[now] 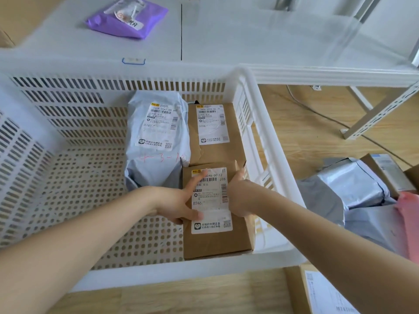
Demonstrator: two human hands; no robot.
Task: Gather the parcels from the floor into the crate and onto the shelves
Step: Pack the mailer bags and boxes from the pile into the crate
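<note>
Both hands are inside the white crate point(267, 123), on the near cardboard box point(217, 239). Left hand point(179, 205): fingers straight, spread flat across the box's shipping label, thumb at the box's left edge; pressing, not gripping. Right hand point(238, 198): lies along the box's right side, fingers reaching toward its far right corner; whether they curl round the edge cannot be told.

Near cardboard box sits in the crate's near right corner, right side close to the right wall, near edge close to the near rim. Second cardboard box point(213, 152) lies just beyond it, against the right wall toward the far right corner, touching the near box. Grey mailer bag point(156, 159) leans beside both boxes on their left, its top near the far wall.

Open room: the crate floor left of the bag and boxes, out to the left wall, is bare perforated plastic.

Outside the crate's right wall, on the wood floor point(317, 137): grey parcels point(353, 184) heaped near a pink parcel point(408, 214). Another labelled box point(322, 293) lies past the near right corner. Purple mailer point(129, 19) rests on the white shelf point(249, 41) beyond the far wall.
</note>
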